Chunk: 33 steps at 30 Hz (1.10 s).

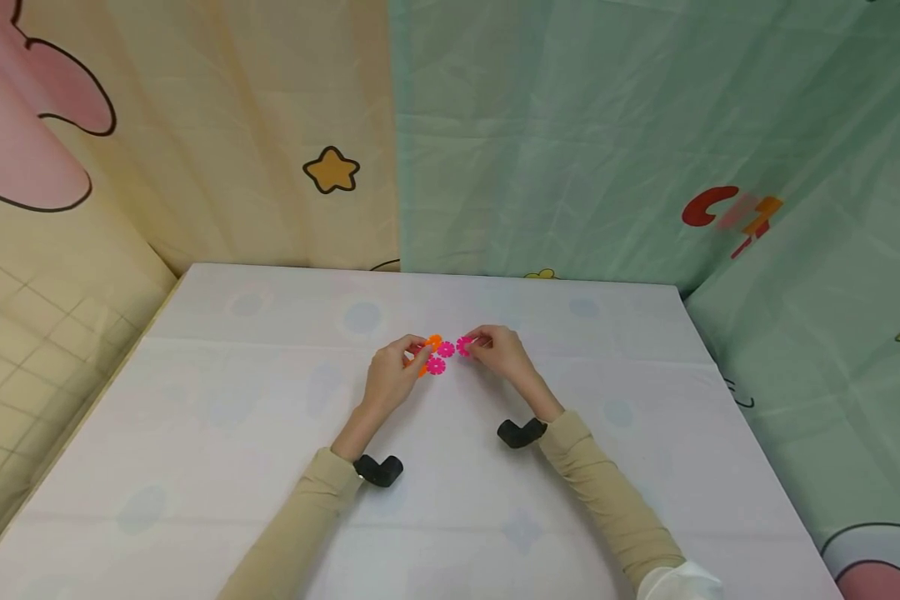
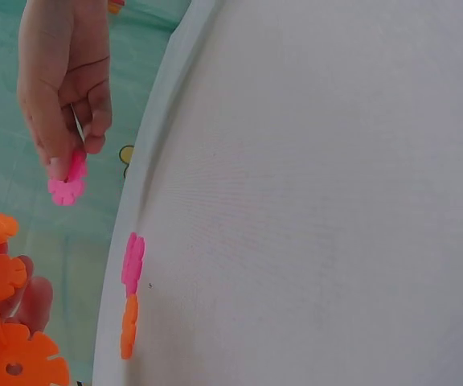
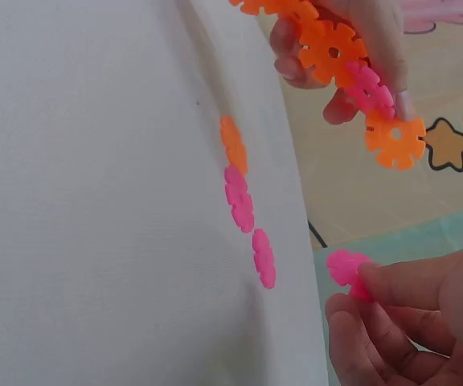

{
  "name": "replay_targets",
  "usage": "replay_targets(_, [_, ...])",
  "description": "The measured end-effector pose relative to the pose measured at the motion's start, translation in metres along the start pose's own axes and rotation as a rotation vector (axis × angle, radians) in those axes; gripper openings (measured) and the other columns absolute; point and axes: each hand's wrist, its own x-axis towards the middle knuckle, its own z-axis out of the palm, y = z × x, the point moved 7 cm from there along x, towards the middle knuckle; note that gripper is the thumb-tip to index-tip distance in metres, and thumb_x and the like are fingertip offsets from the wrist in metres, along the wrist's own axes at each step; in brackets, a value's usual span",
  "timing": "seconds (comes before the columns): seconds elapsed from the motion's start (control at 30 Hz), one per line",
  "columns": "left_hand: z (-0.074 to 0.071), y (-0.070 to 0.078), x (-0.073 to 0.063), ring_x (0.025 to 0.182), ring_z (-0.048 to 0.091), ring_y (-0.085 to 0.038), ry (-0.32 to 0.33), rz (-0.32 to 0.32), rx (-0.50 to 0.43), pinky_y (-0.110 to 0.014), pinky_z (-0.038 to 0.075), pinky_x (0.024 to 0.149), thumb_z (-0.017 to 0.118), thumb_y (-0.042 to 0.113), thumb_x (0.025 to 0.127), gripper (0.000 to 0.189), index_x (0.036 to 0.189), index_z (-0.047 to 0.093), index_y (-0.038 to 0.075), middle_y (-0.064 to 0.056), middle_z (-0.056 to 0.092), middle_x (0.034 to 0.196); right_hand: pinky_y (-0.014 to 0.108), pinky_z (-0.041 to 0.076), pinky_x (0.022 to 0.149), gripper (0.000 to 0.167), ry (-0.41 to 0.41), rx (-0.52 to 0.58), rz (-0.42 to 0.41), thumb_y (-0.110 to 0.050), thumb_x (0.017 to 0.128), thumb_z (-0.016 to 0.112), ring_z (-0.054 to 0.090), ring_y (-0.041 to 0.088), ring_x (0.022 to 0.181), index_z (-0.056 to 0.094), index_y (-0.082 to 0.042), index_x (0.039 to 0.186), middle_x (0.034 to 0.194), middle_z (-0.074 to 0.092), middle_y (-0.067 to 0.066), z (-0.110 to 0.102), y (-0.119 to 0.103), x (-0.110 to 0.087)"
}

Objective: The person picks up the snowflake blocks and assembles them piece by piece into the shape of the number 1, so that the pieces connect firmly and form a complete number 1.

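My left hand (image 1: 390,377) pinches a joined chain of notched plastic snowflake discs. Orange discs (image 3: 333,53) make up most of it, with a pink disc (image 3: 368,90) set between two of them. Across from it, my right hand (image 1: 501,352) holds a loose pink disc (image 3: 347,267) between thumb and fingertips, a small gap from the chain. Below both hands, on the white tabletop, lie one orange disc (image 3: 233,145) and two pink discs (image 3: 239,199) in a loose row. Part of the chain is hidden behind the left fingers in the head view.
A pale cloth with faint blue spots covers the table (image 1: 450,517). Printed curtains (image 1: 540,150) hang right behind its far edge and along the right side. Each wrist carries a black camera mount (image 1: 378,472).
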Motion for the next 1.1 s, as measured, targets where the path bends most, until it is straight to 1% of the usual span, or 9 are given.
replay_targets(0.13, [0.001, 0.001, 0.001, 0.059, 0.051, -0.015, 0.000, 0.012, 0.001, -0.021, 0.040, 0.051, 0.064, 0.029, 0.093, 0.025, 0.108, 0.069, 0.010, -0.007, 0.069, 0.089, 0.022, 0.052, 0.061, 0.023, 0.026, 0.055, -0.032, -0.016, 0.090, 0.065, 0.063, 0.018, 0.067, 0.067, -0.004, 0.110, 0.083, 0.068, 0.011, -0.005, -0.008, -0.004])
replay_targets(0.3, [0.001, 0.002, 0.000, 0.060, 0.052, -0.014, 0.000, 0.027, 0.008, -0.022, 0.042, 0.051, 0.064, 0.028, 0.093, 0.024, 0.110, 0.068, 0.011, -0.006, 0.069, 0.087, 0.024, 0.054, 0.063, 0.026, 0.056, 0.111, -0.082, -0.015, 0.089, 0.068, 0.068, 0.031, 0.073, 0.066, -0.003, 0.112, 0.081, 0.069, 0.013, -0.011, -0.017, -0.007])
replay_targets(0.4, [0.001, 0.003, 0.000, 0.060, 0.053, -0.015, 0.000, 0.034, 0.011, -0.022, 0.042, 0.052, 0.064, 0.028, 0.093, 0.024, 0.109, 0.069, 0.011, -0.006, 0.069, 0.087, 0.024, 0.054, 0.062, 0.025, 0.071, 0.140, -0.117, -0.014, 0.089, 0.067, 0.069, 0.035, 0.075, 0.066, -0.002, 0.111, 0.079, 0.069, 0.015, -0.013, -0.020, -0.008])
replay_targets(0.57, [0.004, 0.002, 0.001, 0.059, 0.051, -0.014, -0.019, 0.036, 0.031, -0.022, 0.041, 0.051, 0.063, 0.026, 0.093, 0.021, 0.106, 0.068, 0.011, -0.005, 0.068, 0.086, 0.023, 0.054, 0.061, 0.024, 0.094, 0.183, -0.160, -0.013, 0.089, 0.067, 0.069, 0.037, 0.074, 0.067, -0.001, 0.110, 0.077, 0.069, 0.015, -0.015, -0.025, -0.009])
replay_targets(0.73, [0.007, 0.004, 0.001, 0.056, 0.051, -0.012, -0.058, 0.051, 0.040, -0.023, 0.042, 0.051, 0.061, 0.024, 0.094, 0.017, 0.104, 0.065, 0.010, -0.003, 0.068, 0.084, 0.022, 0.053, 0.061, 0.022, 0.102, 0.214, -0.175, -0.012, 0.090, 0.066, 0.068, 0.038, 0.074, 0.069, -0.002, 0.109, 0.077, 0.068, 0.016, -0.014, -0.031, -0.010])
replay_targets(0.87, [0.008, 0.006, 0.001, 0.054, 0.051, -0.010, -0.073, 0.083, 0.050, -0.023, 0.041, 0.049, 0.061, 0.023, 0.095, 0.016, 0.102, 0.064, 0.009, -0.003, 0.066, 0.074, 0.022, 0.053, 0.061, 0.021, 0.099, 0.225, -0.176, -0.011, 0.090, 0.065, 0.067, 0.036, 0.072, 0.070, -0.002, 0.108, 0.076, 0.068, 0.016, -0.014, -0.034, -0.011])
replay_targets(0.97, [0.008, 0.008, 0.001, 0.052, 0.050, -0.010, -0.074, 0.114, 0.070, -0.022, 0.040, 0.049, 0.062, 0.023, 0.094, 0.015, 0.100, 0.063, 0.009, -0.002, 0.063, 0.070, 0.022, 0.053, 0.061, 0.020, 0.099, 0.222, -0.180, -0.011, 0.090, 0.065, 0.067, 0.030, 0.068, 0.071, -0.002, 0.107, 0.075, 0.067, 0.016, -0.015, -0.036, -0.012])
replay_targets(1.1, [0.009, 0.010, 0.001, 0.054, 0.050, -0.010, -0.085, 0.135, 0.085, -0.021, 0.041, 0.050, 0.062, 0.024, 0.094, 0.015, 0.100, 0.063, 0.010, -0.002, 0.063, 0.071, 0.022, 0.052, 0.059, 0.019, 0.104, 0.204, -0.187, -0.011, 0.090, 0.065, 0.064, 0.020, 0.062, 0.071, -0.002, 0.106, 0.075, 0.067, 0.015, -0.015, -0.038, -0.012])
